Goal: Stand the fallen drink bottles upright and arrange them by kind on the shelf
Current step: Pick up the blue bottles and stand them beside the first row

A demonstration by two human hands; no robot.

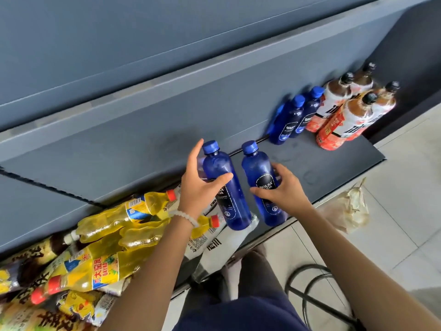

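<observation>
Two blue soda bottles stand upright near the front of the grey shelf (133, 144). My left hand (199, 185) grips the left blue bottle (235, 211) around its upper body. My right hand (284, 187) grips the right blue bottle (256, 168) at its black label. Two more blue bottles (290, 120) stand at the back right, next to several upright bottles with orange-and-white labels (343, 118). At the lower left lies a heap of fallen yellow drink bottles (105, 261) with red caps, mixed with dark tea bottles (31, 261).
White-labelled bottles (214, 249) lie under my left forearm at the shelf front. A crumpled plastic bag (348, 209) lies on the tiled floor to the right. A black stool frame (307, 287) stands by my legs. A higher shelf runs above.
</observation>
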